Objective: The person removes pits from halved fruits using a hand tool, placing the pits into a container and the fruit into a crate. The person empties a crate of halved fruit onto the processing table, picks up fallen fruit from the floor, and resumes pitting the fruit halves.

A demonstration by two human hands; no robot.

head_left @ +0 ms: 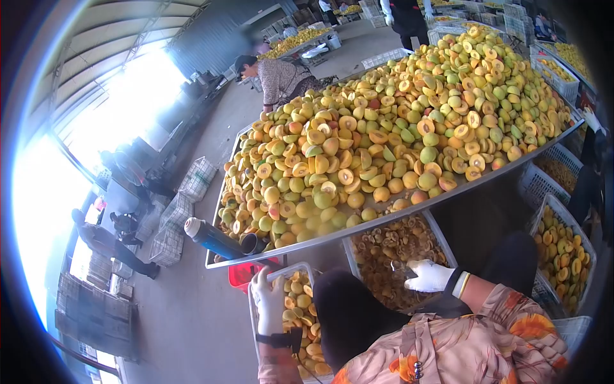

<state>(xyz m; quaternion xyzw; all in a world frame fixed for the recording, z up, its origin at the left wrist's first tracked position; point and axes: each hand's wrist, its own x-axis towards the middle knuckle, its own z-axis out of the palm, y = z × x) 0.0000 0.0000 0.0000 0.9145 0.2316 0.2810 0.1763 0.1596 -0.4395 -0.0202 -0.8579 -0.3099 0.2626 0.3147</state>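
My left hand (268, 301), in a white glove, is at the left rim of a white crate (309, 271) of halved yellow peaches (295, 301). Its fingers point up and look apart, with nothing visible in them. In its white glove, my right hand (431, 277) is closed on a small metal tool with a rounded end (399, 267); its exact kind is too small to make out. Below that tool stands a crate (350, 259) of brown peelings and scraps (390, 246). Beyond both hands, a metal-edged table (384, 219) bears a large heap of halved peaches (358, 153).
A blue thermos (217, 239) and a dark cup (252, 243) stand at the table's near left corner, above a red container (246, 274). More peach crates (561, 256) sit at right. A person (281, 80) bends at the table's far side. Stacked crates (176, 214) line the left.
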